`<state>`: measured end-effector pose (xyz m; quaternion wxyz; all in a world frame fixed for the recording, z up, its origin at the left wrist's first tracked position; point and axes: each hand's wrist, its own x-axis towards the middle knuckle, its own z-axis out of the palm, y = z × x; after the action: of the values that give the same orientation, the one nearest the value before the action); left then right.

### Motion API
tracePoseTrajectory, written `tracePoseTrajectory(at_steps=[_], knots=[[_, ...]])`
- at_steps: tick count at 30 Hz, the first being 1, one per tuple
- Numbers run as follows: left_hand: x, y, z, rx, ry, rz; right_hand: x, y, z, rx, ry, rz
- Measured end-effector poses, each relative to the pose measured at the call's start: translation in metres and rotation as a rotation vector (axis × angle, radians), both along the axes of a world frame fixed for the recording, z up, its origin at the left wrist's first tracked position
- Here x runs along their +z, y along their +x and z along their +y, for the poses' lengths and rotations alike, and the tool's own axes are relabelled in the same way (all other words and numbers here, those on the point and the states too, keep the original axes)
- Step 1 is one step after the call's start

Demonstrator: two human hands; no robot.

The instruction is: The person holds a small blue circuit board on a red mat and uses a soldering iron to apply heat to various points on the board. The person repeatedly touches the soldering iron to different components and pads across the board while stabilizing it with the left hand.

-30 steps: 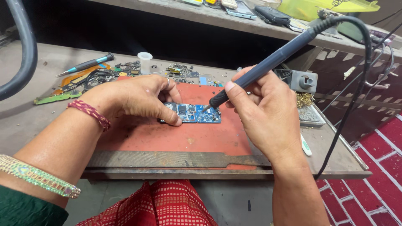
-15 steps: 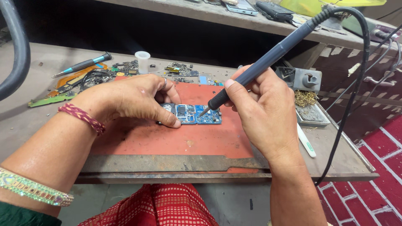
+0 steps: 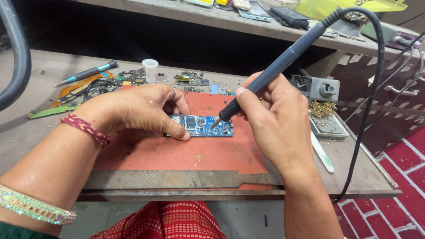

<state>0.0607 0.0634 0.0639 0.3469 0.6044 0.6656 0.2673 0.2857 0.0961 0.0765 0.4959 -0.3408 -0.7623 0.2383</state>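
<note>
L hand fingers pin circuit board; R hand fingers grip soldering iron.

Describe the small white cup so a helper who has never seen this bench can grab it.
Start at the red mat on the bench. Look past its far left corner, beyond the left hand, to the heap of scrap parts. The cup stands upright there, the only white, round thing among dark, flat bits.
</note>
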Motion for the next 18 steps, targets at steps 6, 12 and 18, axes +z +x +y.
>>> tracePoseTrajectory(at_steps=[6,12,18], knots=[[-0.0023,-0.0019,-0.0005,-0.003,-0.003,-0.061,-0.0003,-0.0050,-0.0004,-0.043,0.026,-0.025],[-0.0024,-0.0008,0.0024,-0.015,0.000,-0.002,-0.0034,0.0002,0.0016,0.012,0.038,0.021],[-0.0019,0.0013,0.0036,0.005,0.001,-0.012,-0.0063,0.0048,0.0036,-0.004,0.011,0.034]])
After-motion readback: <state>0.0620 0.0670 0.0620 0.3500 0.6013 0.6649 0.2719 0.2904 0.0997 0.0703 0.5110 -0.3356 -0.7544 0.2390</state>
